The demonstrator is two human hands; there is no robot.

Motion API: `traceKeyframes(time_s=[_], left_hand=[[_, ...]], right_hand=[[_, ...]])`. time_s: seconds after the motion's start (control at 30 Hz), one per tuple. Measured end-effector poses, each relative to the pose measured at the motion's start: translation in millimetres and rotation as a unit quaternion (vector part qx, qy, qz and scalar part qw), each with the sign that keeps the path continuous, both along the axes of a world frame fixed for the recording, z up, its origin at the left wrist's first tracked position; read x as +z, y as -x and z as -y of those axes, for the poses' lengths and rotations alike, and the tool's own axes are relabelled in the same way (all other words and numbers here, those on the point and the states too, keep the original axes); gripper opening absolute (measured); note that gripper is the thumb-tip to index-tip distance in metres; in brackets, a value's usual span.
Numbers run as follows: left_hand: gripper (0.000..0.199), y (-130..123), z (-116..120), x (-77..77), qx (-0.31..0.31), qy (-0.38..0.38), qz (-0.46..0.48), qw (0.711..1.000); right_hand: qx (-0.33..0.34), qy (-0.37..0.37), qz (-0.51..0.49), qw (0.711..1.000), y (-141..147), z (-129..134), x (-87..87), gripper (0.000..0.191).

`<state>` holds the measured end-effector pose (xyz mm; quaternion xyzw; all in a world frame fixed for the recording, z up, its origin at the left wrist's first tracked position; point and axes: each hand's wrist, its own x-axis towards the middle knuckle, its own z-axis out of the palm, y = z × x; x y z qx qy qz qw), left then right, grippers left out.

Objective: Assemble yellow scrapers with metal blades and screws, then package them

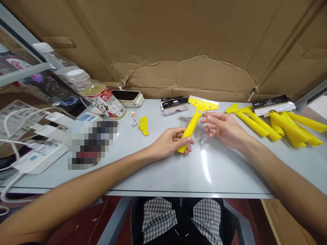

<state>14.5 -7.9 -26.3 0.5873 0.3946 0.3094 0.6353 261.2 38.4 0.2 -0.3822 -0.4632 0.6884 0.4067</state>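
head: left hand [168, 142] clamped on yellow scraper [192, 124]; right hand [224, 128] loosely spread beside it.

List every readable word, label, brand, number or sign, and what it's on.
"Ge…": on the far-left bottle; rest unclear.
Red-and-white label on the juice bottle: print too small.
Centre packages and right package: print too small.
Printed sheet, left: too blurred.
Yellow scraper in left hand: no legible text.
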Motion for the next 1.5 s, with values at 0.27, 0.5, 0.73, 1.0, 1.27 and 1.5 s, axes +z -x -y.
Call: traceKeyframes(time_s=[0.27, 0.5, 0.73, 1.0, 1.27, 1.5], left_hand=[[0.030, -8.6, 13.4, 1.3, -0.047, -0.030, -0.012, 0.998], [0.034, 22.4, -23.6, 11.5, 0.213, -0.229, -0.116, 0.943], [0.060, 56.6, -65.7, 5.6, 0.342, -0.195, -0.157, 0.906], [0.021, 54.2, -70.7, 3.8, 0.358, -0.129, -0.114, 0.918], [0.021, 55.5, -67.8, 19.5, 0.371, -0.003, 0.048, 0.928], [0.014, 51.2, -53.6, 31.9, 0.357, -0.050, 0.029, 0.932]], right_hand=[[0.081, -0.039, 0.073, 0.993, 13.6, 13.1, -13.6, 0.039], [0.015, 0.001, 0.040, 0.999, 7.9, 10.1, -0.2, 0.045], [-0.019, 0.010, 0.033, 0.999, 4.5, 6.8, 6.2, 0.047], [-0.034, 0.008, 0.037, 0.999, 0.9, 3.5, 8.3, 0.043], [-0.050, -0.002, 0.042, 0.998, -4.7, -2.7, 6.8, 0.035], [-0.073, -0.014, 0.017, 0.997, -6.2, -4.1, 11.4, 0.033]])
